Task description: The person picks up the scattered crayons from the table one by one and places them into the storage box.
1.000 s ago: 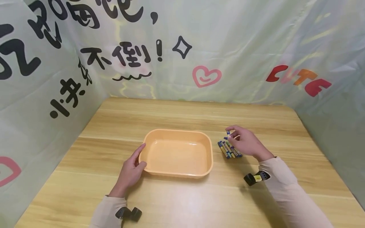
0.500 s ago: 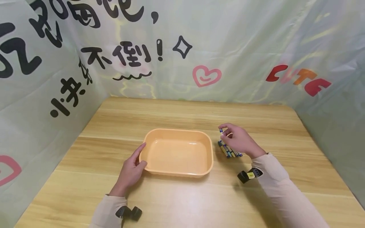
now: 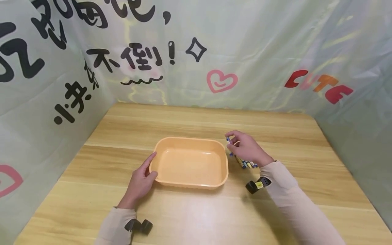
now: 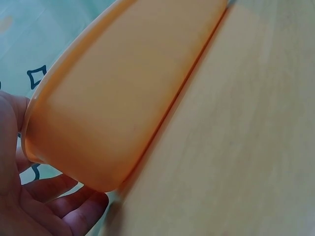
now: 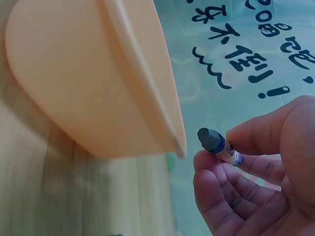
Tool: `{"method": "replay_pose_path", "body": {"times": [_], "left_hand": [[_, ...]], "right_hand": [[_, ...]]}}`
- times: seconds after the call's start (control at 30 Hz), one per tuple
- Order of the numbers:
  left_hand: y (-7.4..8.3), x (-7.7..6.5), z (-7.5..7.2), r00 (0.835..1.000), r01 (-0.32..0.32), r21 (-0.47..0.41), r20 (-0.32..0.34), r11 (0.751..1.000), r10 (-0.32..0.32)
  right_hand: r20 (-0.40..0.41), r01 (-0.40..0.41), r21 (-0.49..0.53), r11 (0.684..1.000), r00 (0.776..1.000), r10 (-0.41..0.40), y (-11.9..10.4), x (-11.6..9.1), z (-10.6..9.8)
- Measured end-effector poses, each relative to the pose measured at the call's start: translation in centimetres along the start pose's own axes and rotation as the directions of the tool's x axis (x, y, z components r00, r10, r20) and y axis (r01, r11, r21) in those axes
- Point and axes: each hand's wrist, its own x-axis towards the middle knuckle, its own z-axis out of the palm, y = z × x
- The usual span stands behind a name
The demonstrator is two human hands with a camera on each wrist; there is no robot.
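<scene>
My left hand grips the left end of a shallow orange plastic tray, thumb at the rim. In the left wrist view, curled fingers lie against the outside of its corner. The tray stands on the table with nothing inside. Between thumb and fingers, my right hand pinches a short dark grey crayon in a blue and white wrapper, up beside the tray's right rim. Below that hand, several more crayons lie side by side on the table, partly hidden by it.
The wood-grain table is bounded at the back and sides by printed cloth walls. Each wrist wears a black strap with a small device.
My right hand has carried its crayon left from above the crayon group to the tray's right edge. The left hand and tray have stayed in place.
</scene>
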Motion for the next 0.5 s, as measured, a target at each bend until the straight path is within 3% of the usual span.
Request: {"method": "replay_pose_path", "body": {"times": [0.33,0.5], "left_hand": [[-0.3,-0.2,-0.1,1.000,-0.003,-0.002,-0.008,1.000,0.003],[0.0,-0.1,-0.1,1.000,-0.002,-0.014,0.000,1.000,0.002]], "right_hand": [[0.029,0.089,-0.015,0.996,0.996,-0.088,-1.3,1.2,2.4],[0.064,0.064,-0.025,0.998,0.996,-0.062,-2.4,1.8,2.8]]}}
